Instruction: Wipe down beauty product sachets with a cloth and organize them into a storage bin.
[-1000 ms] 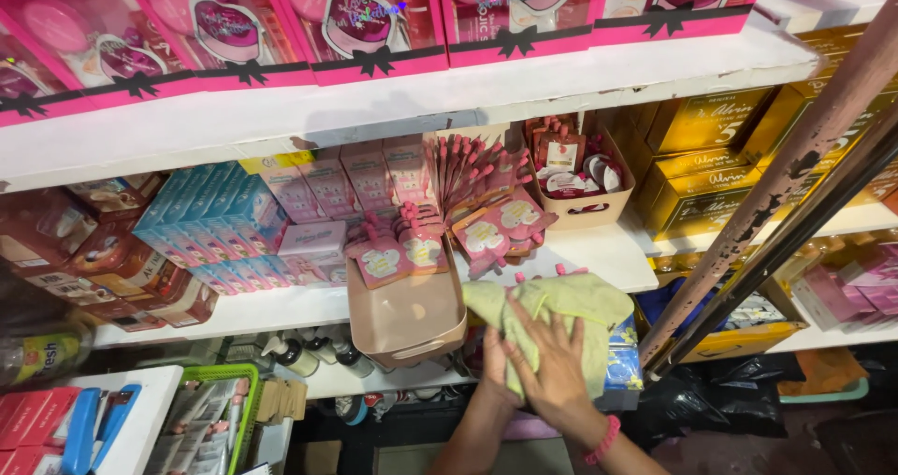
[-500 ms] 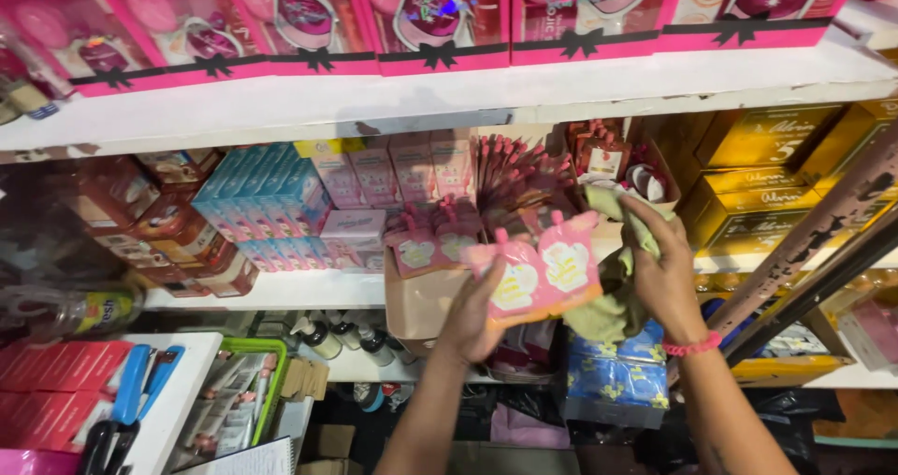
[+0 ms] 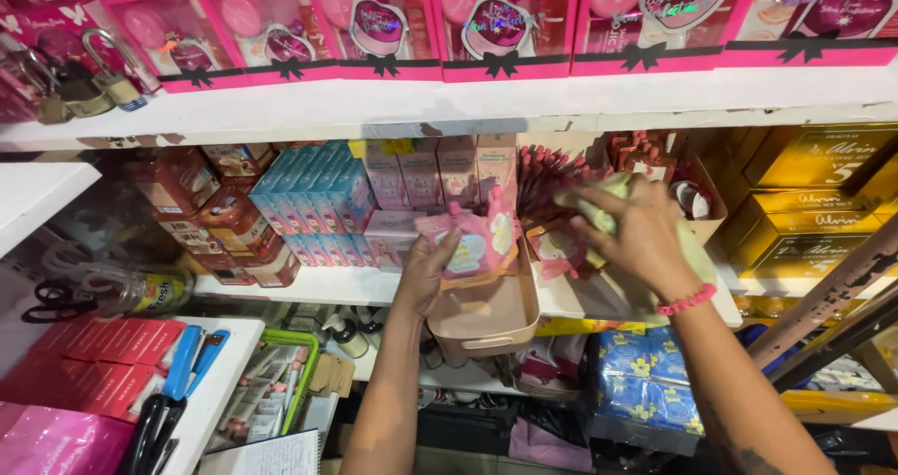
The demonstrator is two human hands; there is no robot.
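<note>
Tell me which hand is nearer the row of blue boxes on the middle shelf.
Left. The left hand holds pink pouches just right of the blue boxes. The right hand, pressing a pale green cloth, is farther right, beyond the pouches.

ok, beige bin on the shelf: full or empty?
Looks empty: beige bin shows bare inner wall; the left hand holds pink pouches above it. Its floor is hidden.
</note>
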